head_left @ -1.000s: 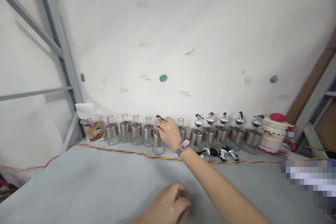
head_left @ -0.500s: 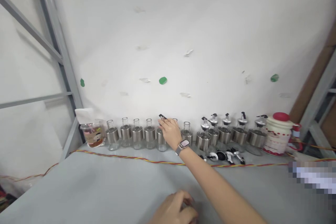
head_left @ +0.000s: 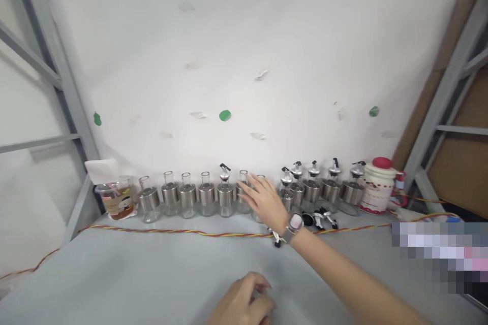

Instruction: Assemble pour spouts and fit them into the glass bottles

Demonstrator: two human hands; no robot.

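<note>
My right hand [head_left: 263, 198], wearing a watch, has its fingers spread and holds nothing. It hovers in front of open-necked glass bottles with steel sleeves, partly covering one bottle [head_left: 243, 192] and another to its right. Just left of it stands a bottle [head_left: 225, 195] with a silver-and-black pour spout [head_left: 224, 172] on its neck. My left hand [head_left: 244, 299] rests low on the grey table with curled fingers; whatever they enclose is hidden. Loose pour spouts [head_left: 319, 219] lie in front of the bottles on the right, and one more spout [head_left: 277, 238] is beside my right wrist.
Several open bottles [head_left: 187, 195] stand to the left, several spouted bottles [head_left: 331, 188] to the right. A plastic cup [head_left: 118, 203] and a cream jar with red lid [head_left: 377, 188] flank the row. A twisted red-yellow wire [head_left: 171, 231] crosses the table [head_left: 114, 274].
My right hand has let go of the pour spout, now on a bottle's neck, and has drawn back to the right with fingers spread. The view has shifted; my left hand stays curled.
</note>
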